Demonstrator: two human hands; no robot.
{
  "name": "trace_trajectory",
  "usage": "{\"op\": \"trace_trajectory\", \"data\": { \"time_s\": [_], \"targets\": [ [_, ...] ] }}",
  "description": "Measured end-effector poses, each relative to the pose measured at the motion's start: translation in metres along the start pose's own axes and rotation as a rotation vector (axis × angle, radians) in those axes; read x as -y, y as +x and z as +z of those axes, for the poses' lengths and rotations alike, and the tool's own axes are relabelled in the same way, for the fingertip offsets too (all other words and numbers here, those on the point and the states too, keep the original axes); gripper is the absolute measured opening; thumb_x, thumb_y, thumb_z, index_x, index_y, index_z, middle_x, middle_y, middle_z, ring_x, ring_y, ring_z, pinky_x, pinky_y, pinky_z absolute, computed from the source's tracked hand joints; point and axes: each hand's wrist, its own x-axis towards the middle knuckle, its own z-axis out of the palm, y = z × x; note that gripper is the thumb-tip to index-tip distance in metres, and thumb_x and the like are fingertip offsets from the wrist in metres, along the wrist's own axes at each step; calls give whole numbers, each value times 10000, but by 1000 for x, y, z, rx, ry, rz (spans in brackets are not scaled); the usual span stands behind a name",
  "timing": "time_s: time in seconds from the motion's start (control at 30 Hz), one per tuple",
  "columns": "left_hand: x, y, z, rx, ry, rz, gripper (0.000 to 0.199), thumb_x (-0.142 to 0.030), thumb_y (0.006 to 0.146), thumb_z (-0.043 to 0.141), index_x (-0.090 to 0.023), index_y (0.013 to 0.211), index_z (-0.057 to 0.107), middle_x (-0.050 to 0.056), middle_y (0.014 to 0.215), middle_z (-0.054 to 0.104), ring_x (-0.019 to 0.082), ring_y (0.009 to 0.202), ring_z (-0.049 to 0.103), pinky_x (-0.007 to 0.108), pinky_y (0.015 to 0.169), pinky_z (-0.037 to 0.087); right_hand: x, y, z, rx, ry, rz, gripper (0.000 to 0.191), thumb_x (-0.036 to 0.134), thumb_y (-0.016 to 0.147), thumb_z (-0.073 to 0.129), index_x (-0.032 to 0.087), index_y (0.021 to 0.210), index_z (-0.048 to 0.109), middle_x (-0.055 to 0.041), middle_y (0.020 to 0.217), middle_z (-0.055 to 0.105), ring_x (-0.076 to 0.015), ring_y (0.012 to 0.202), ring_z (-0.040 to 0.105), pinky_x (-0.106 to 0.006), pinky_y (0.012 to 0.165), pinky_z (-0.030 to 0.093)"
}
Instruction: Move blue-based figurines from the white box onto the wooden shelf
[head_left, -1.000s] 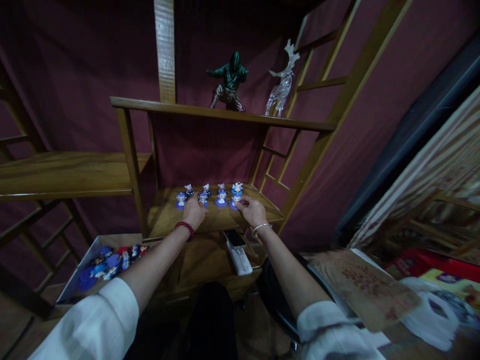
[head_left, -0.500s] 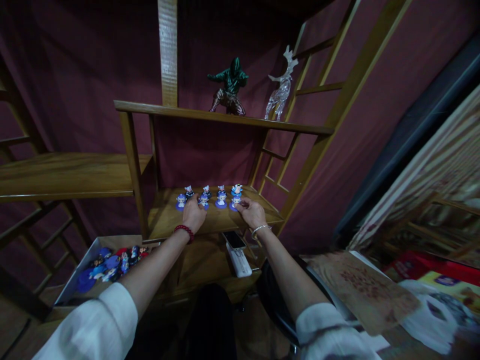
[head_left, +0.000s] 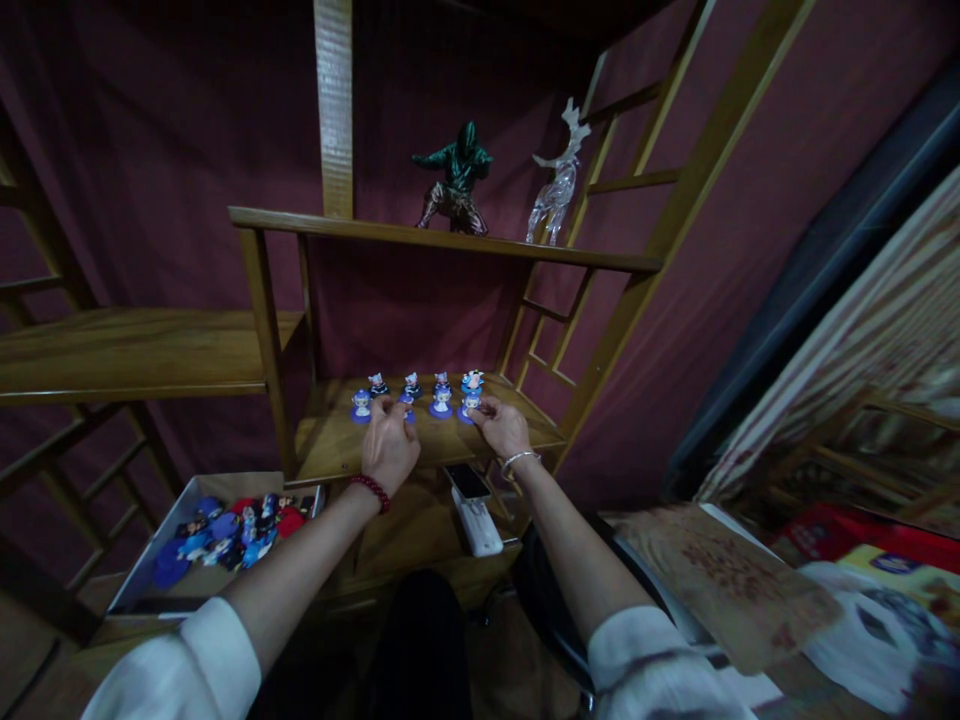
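Figurine (head_left: 468, 404) at fingers (head_left: 487, 405) of right hand (head_left: 507, 430)

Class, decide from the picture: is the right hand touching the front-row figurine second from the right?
Apart. The head view shows the front row's rightmost figurine between the right hand and the second-from-right figurine.

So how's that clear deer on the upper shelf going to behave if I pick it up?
The clear deer looks glassy, so it's probably stiff, and its shiny surface may be slippery. Its thin antlers look fragile. Standing tall on slender legs, it could tip if bumped up high.
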Motion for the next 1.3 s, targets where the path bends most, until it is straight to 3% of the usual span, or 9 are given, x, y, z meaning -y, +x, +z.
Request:
{"op": "trace_trajectory", "data": {
  "time_s": [0.1, 0.23, 0.53, 0.77, 1.03, 1.2, 1.3],
  "targets": [
    [-1, 2, -1, 72, 61, 13, 336, -148, 723, 442, -178, 1020, 593, 107, 1196, 434, 208, 990, 524, 297, 840, 431, -2, 1, 1, 1, 11, 3, 238, 375, 687, 579, 248, 881, 630, 11, 814, 676, -135, 736, 615, -224, 661, 442],
    [1, 7, 0, 157, 85, 60, 317, -137, 733, 411, -158, 963, 628, 96, 1073, 549, 197, 963, 540, 276, 856, 416, -3, 1, 1, 4, 16, 2, 244, 379, 685, 580, 245, 882, 631, 10, 816, 675, -134, 732, 613, -227, 673, 442],
    [11, 25, 10, 201, -20, -14, 344, -65, 707, 414, -142, 960, 634, 93, 1135, 563, 181, 1068, 494, 278, 934, 357, 0, 1, -1, 15, -1, 5, 228, 376, 689, 584, 248, 873, 631, 10, 814, 674, -137, 736, 614, -232, 677, 442],
    [15, 33, 8, 233, -111, -65, 311, -59, 702, 404, -139, 884, 643, 74, 1112, 583, 160, 1024, 524, 245, 918, 362, -2, 1, 1, 10, 14, 1, 223, 361, 690, 583, 239, 870, 631, 7, 814, 674, -134, 718, 614, -228, 659, 441],
    [14, 28, 7, 224, -75, -49, 285, -93, 694, 431, -132, 900, 624, 95, 1082, 577, 183, 1021, 517, 268, 905, 375, -1, 0, 0, 2, 2, 3, 219, 362, 689, 588, 246, 871, 631, 13, 811, 675, -136, 729, 613, -228, 659, 437],
    [8, 11, 1, 96, -42, -5, 279, -111, 688, 444, -133, 906, 617, 110, 1085, 528, 198, 952, 529, 299, 866, 413, -1, 1, 0, 12, 35, 8, 218, 353, 690, 592, 250, 878, 629, 12, 824, 676, -132, 745, 617, -224, 675, 442],
    [1, 1, -1, 41, -75, 87, 264, -102, 704, 422, -139, 890, 607, 96, 1021, 519, 173, 899, 528, 281, 831, 431, -1, 1, -1, 17, 19, 12, 213, 343, 692, 591, 248, 879, 632, 10, 822, 676, -136, 754, 617, -228, 681, 443]
  ]
}}
